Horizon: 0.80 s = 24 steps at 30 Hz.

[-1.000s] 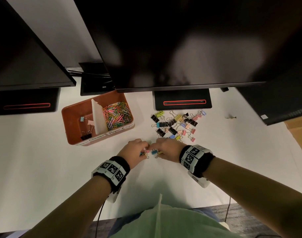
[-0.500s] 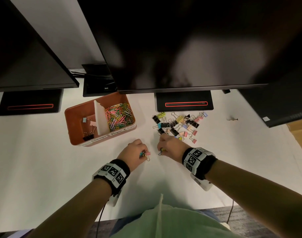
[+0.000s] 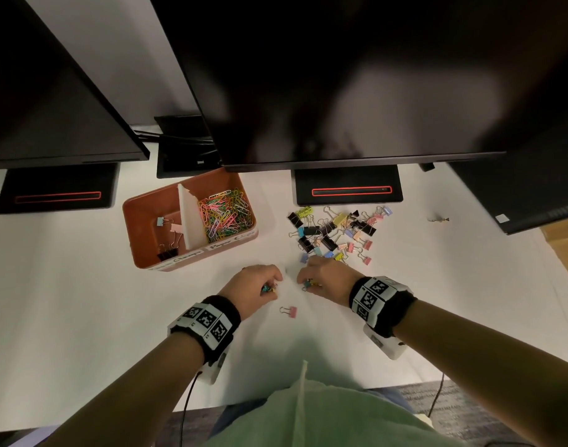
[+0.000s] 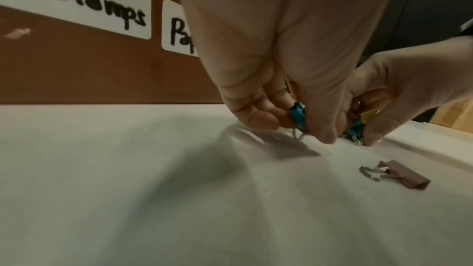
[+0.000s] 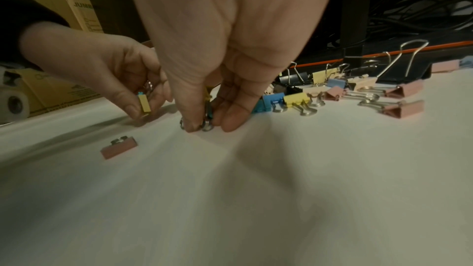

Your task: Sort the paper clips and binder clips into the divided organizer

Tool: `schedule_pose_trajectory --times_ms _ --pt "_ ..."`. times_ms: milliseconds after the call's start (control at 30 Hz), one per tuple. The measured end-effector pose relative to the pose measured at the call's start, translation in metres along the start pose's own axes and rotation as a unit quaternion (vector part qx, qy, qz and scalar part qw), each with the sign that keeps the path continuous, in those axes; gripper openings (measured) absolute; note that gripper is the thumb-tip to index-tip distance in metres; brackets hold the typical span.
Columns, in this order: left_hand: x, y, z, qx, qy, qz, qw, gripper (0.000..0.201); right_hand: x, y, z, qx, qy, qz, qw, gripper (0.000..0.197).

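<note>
The orange divided organizer (image 3: 140,240) stands at the back left, with a few binder clips in its left part and coloured paper clips (image 3: 226,214) in its right part. A pile of binder clips (image 3: 335,233) lies on the white table to its right. My left hand (image 3: 260,285) pinches small teal and yellow binder clips (image 4: 298,115) just above the table. Close beside it, my right hand (image 3: 321,279) pinches teal and yellow binder clips (image 5: 207,112) against the table. A pink binder clip (image 3: 289,311) lies loose between my wrists.
Three dark monitors hang over the back of the table, their stands (image 3: 348,190) behind the pile. A small metal piece (image 3: 439,219) lies at the far right. A cardboard box (image 3: 563,240) sits at the right edge. Labels on the organizer's front (image 4: 84,1) read "Clamps" and "Pap".
Both hands have drawn apart, each keeping some small clips. The pink binder clip has dropped onto the table between my wrists.
</note>
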State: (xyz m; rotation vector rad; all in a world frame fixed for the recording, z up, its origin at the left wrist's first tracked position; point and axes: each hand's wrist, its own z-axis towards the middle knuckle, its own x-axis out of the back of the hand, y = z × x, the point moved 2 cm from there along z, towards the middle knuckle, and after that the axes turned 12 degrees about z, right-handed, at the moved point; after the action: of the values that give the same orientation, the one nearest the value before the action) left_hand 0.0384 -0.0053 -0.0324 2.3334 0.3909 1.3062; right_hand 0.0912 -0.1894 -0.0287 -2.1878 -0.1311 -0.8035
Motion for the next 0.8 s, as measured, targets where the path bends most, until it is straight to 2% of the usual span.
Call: schedule_pose_trajectory --times_ms 167,300,400,567,800 --pt "-0.008 0.016 0.002 -0.058 -0.054 0.041 0.996 0.022 0.002 0.001 0.0 -0.013 -0.007 0.01 1.0 0.02" --pt "-0.021 0.026 0.003 -0.053 -0.063 0.045 0.996 0.027 0.002 0.002 -0.002 -0.013 -0.005 0.018 1.0 0.019" --pt "-0.027 0.026 0.001 -0.037 -0.083 0.054 0.994 0.039 0.003 0.003 -0.004 -0.014 -0.005 0.018 1.0 0.019" --pt "-0.028 0.024 -0.001 -0.052 -0.08 0.068 0.993 0.012 0.003 0.004 -0.005 -0.016 -0.007 0.003 1.0 0.018" --pt "-0.032 0.019 -0.003 -0.084 -0.041 0.07 0.993 0.009 0.002 0.004 -0.006 -0.005 -0.013 -0.016 1.0 0.016"
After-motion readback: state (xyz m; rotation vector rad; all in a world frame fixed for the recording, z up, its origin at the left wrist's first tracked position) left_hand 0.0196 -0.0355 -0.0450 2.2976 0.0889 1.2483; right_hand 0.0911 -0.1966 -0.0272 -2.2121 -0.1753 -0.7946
